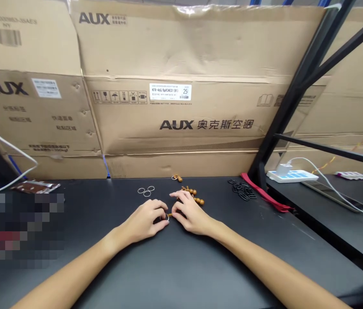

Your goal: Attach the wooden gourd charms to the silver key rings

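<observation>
Close together at the middle of the black table, both hands work at one spot. My left hand (147,218) pinches a small metal split ring (167,218) between thumb and fingers. A thin brown cord (170,214) runs from the ring to my right hand (192,213), whose thumb and index finger are closed on it. Just beyond the right hand lie several brown gourd-shaped pendants (200,201), partly covered by it. Three loose split rings (147,193) lie past the left hand. Farther back rests a brown pendant (179,178) with a ring at its end.
A pile of black clasp-like pieces (243,191) and a red strap (265,195) lie to the right. A white power strip (292,176) and a phone (336,196) are on the adjoining table. Large cardboard boxes (181,56) stand behind; a brown packet (36,187) lies left.
</observation>
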{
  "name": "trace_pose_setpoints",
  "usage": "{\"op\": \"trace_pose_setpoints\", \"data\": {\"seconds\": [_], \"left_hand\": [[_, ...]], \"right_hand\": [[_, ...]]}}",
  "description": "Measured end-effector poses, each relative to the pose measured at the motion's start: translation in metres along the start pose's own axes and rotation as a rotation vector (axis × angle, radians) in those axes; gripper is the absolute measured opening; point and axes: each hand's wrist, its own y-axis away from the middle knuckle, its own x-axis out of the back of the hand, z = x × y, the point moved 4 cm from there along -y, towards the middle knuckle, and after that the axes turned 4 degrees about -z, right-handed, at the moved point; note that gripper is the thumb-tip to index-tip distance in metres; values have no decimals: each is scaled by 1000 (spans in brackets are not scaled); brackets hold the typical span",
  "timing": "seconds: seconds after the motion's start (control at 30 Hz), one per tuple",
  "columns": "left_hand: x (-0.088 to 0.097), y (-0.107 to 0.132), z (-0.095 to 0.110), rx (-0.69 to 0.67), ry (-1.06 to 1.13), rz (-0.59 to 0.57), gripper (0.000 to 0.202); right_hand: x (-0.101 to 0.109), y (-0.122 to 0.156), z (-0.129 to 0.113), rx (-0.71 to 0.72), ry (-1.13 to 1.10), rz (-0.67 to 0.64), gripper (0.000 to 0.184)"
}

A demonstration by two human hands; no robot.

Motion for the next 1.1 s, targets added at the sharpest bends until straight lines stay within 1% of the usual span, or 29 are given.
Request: {"op": "trace_pose_setpoints", "data": {"seconds": [0.17,0.4,0.53,0.67,0.87,1.0,1.1], "left_hand": [[-2,-1,-2,47,-2,14,13],[-5,-2,-7,55,78,-7,15],[-5,-1,-8,95,62,9,11],[-4,-1,-5,72,46,10,15],[-5,-2,-4,51,42,5,15],[-4,-1,-5,73,30,16,11],[-4,-1,-4,63,23,21,13]], "right_hand": [[0,-1,-3,-18,-85,31,11],[0,-1,6,-69,-62,70,13],[0,0,2,-53,-104,59,11],[-1,-1,-1,-42,-125,56,11],[-1,-1,5,-85,-76,86,13],[0,-1,1,-60,-100,69,12],[0,-1,-2,-50,-113,47,10]]}}
